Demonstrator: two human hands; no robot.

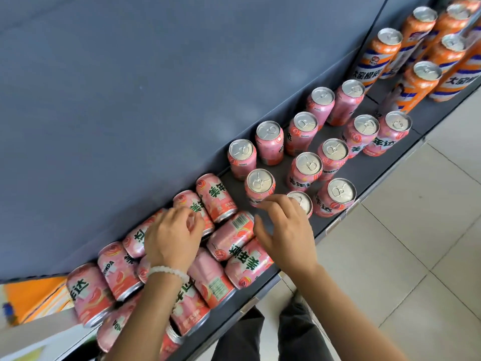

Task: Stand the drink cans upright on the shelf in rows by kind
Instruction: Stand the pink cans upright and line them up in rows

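On the dark grey shelf (364, 183), everything reads best from the heap of pink cans lying on their sides (145, 272) at its left end. The left hand (171, 238), a white bead bracelet (166, 272) at its wrist, sits over the middle of that heap, fingers curled down onto a toppled can; whether it truly grips it I cannot tell. Just right of the heap, the right hand (283, 230) hovers with fingers relaxed and spread, holding nothing, its fingertips by an upright pink can (302, 203). Further right of the heap stand the upright pink cans in rows (307, 149), then tall orange cans (416, 45). Below the shelf edge lies pale tiled floor (416, 243).
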